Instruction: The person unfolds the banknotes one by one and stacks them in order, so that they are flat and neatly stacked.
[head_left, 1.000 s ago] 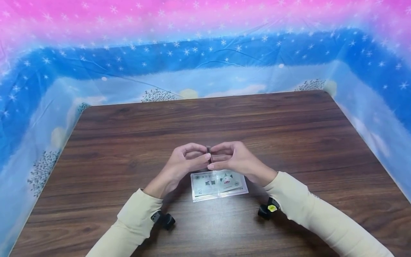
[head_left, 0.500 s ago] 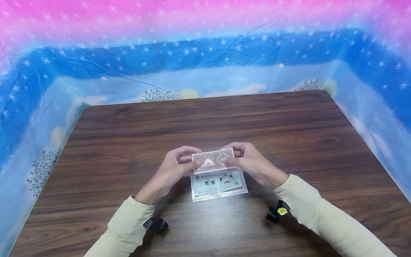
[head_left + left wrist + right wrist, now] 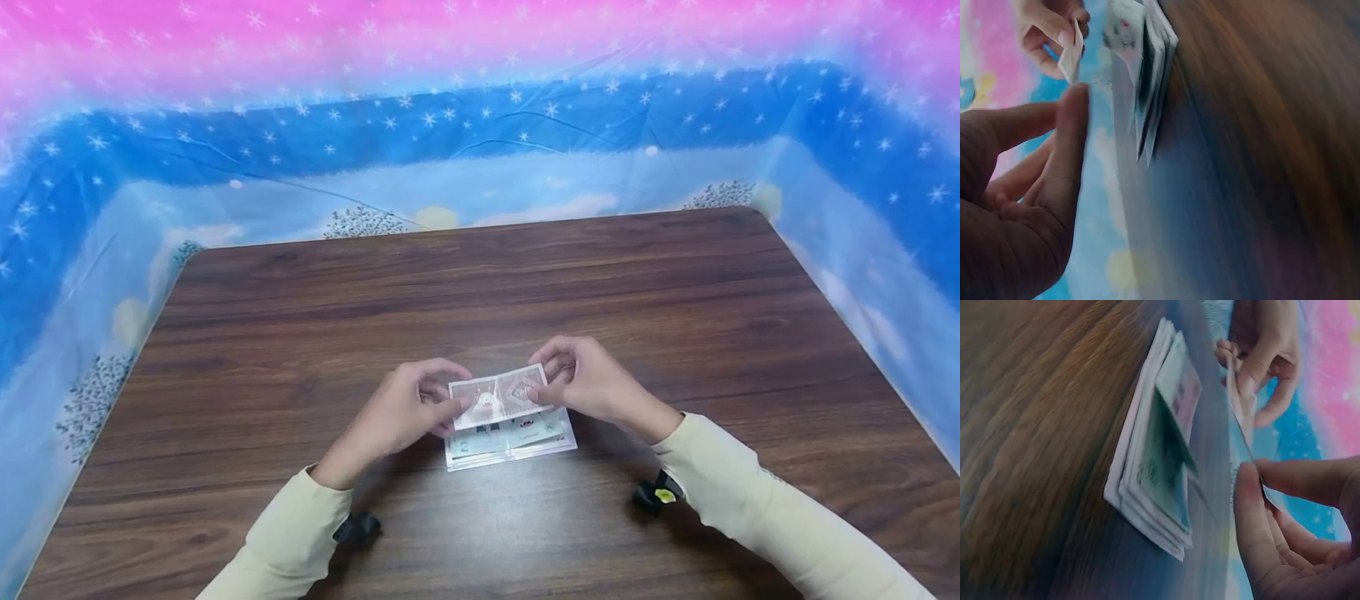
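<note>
A brownish-pink play banknote (image 3: 487, 402) with a cartoon figure is spread between both hands, a crease down its middle. My left hand (image 3: 401, 408) pinches its left end between thumb and fingers. At the other end, my right hand (image 3: 596, 383) does the same. Beneath it a stack of banknotes (image 3: 1157, 465) lies on the table, a pale green note on top that is creased and partly raised. In the head view the held note overlaps the stack's far half; the right wrist view shows it above the stack.
The dark wood-grain table (image 3: 315, 308) extends around the stack on all sides. Beyond its edges hangs a pink and blue cloth (image 3: 450, 117) with snowflakes. A small black device (image 3: 358, 530) is strapped under the left wrist, another (image 3: 649, 497) under the right.
A second ago the note was folded, edge-on between the fingertips. The hands have drawn apart, unfolded it with its printed face showing, and lowered it towards the stack.
</note>
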Available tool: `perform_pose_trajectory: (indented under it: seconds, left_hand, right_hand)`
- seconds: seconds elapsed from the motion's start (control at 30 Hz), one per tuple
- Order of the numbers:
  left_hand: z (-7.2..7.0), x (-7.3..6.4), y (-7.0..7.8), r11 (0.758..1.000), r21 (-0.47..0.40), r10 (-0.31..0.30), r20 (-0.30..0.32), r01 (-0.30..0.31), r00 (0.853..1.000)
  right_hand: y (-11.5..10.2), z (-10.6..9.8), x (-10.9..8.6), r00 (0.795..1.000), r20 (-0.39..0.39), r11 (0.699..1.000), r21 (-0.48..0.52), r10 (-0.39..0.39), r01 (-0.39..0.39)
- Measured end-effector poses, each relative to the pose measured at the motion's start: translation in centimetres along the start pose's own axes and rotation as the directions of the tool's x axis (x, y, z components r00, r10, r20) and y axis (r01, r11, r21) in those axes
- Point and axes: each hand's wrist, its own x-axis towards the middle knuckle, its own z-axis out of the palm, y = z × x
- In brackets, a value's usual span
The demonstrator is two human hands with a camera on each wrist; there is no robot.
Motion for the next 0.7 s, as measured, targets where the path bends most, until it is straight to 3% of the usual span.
perform_pose_trajectory:
  seconds: [0.1,0.27,0.5,0.7]
  left_hand:
    - [0.2,-0.3,0.1,0.980,0.198,0.018,0.042,-0.026,0.999]
    - [0.8,-0.3,-0.1,0.899,0.436,0.013,0.054,-0.035,0.998]
    - [1.1,0.0,-0.3,0.864,0.504,-0.023,0.032,0.004,0.999]
    - [1.2,-0.1,-0.3,0.823,0.568,-0.007,0.001,0.005,1.000]
  right_hand:
    - [-0.1,0.2,-0.3,0.998,0.020,0.981,-0.184,-0.065,0.068]
    - [-0.1,1.0,-0.5,0.994,0.060,0.914,-0.389,-0.095,0.111]
    - [0.6,1.7,-0.7,0.989,0.076,0.840,-0.523,-0.124,0.145]
    - [0.9,1.8,-0.9,0.988,0.070,0.821,-0.549,-0.140,0.156]
